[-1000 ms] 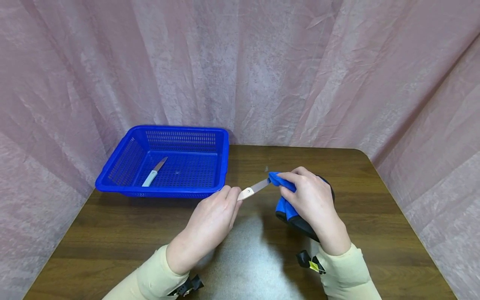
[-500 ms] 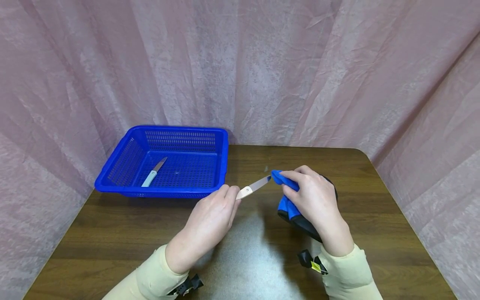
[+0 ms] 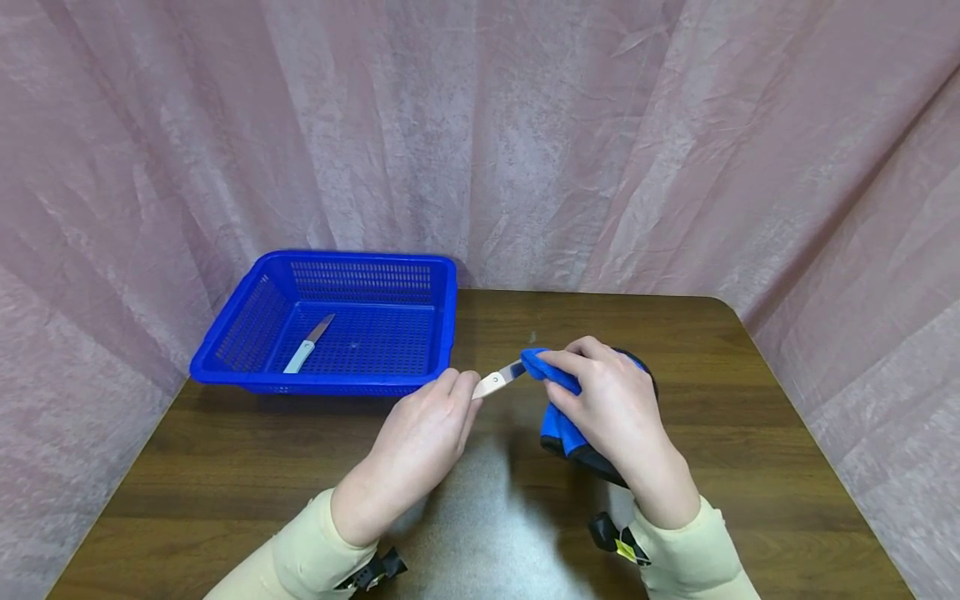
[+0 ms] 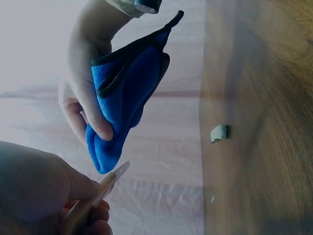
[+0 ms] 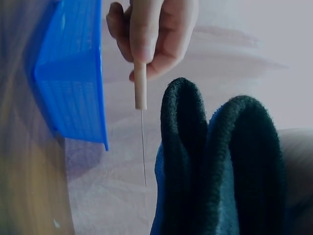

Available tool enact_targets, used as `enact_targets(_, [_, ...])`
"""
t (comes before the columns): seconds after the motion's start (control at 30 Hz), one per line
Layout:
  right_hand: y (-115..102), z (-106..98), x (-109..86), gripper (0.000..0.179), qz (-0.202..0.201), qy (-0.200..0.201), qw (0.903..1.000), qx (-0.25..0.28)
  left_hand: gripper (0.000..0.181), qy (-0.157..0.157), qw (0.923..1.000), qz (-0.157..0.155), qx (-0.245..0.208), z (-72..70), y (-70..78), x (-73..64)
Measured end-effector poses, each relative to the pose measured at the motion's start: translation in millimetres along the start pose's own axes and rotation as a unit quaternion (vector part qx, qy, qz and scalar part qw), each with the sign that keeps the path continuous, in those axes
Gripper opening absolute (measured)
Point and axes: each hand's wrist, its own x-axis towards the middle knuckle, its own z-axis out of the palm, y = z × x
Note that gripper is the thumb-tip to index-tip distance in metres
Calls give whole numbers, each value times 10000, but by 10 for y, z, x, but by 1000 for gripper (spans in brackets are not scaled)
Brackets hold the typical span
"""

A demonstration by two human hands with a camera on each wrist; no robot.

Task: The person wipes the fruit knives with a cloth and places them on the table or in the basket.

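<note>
My left hand grips a small knife by its cream handle, the blade pointing right and slightly away from me. In the head view the blade's outer part is covered by a blue cloth with black edging. My right hand pinches the folded cloth between thumb and fingers, right at the blade. The right wrist view has the thin blade beside the cloth's dark-edged folds. Both hands are above the wooden table. A second knife, with a pale blue handle, lies inside the blue basket.
The blue plastic basket stands at the back left, just beyond my left hand. A pink curtain hangs behind the brown wooden table. The left wrist view shows a small pale object on the tabletop.
The right hand and cloth drew slightly right, exposing more blade, then came back left and cover more of it now. The left hand and knife stayed almost still.
</note>
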Motion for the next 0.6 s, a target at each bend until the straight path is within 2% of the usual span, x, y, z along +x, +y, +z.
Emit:
enact_targets(0.27, [-82,39,-24,32,-389,125,9992,-45,19,-24,10000,18,0,-3,6,0])
enact_targets(0.6, [-129,82,-25,29,-681,134,9976,38,19,19,10000,59,-4,4,6,-1])
